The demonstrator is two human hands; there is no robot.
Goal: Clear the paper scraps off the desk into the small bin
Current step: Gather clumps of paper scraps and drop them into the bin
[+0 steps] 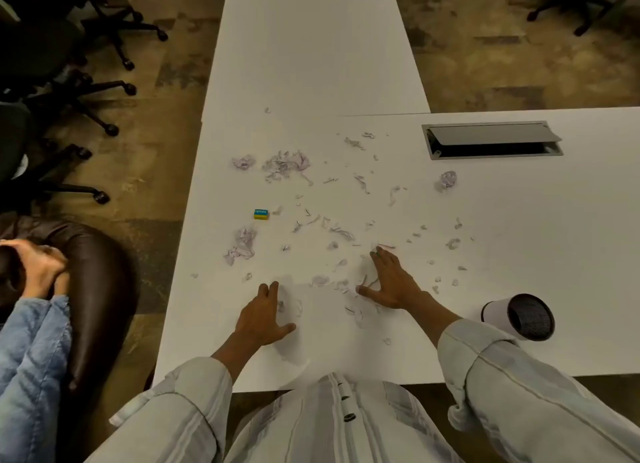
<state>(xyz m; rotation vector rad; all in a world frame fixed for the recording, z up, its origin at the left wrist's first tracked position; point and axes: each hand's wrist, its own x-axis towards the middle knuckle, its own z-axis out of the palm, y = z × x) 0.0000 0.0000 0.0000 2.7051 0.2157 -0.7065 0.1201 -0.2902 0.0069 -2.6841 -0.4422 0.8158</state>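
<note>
A: Left hand (263, 315) and right hand (391, 282) lie flat, fingers spread, holding nothing, on the white table (311, 64).

B: Torn pale paper scraps (285, 164) remain scattered; we're gathering. Next, sweep toward the tipped small white bin (519, 317).

Black wheeled office chairs (69, 92) stand on mottled brown carpet (502, 64) under dim light.

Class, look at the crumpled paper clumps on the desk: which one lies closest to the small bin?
The crumpled ball on the right, just below the cable hatch. It lies above the tipped small bin; the other clumps lie far left, beyond both hands.
</note>
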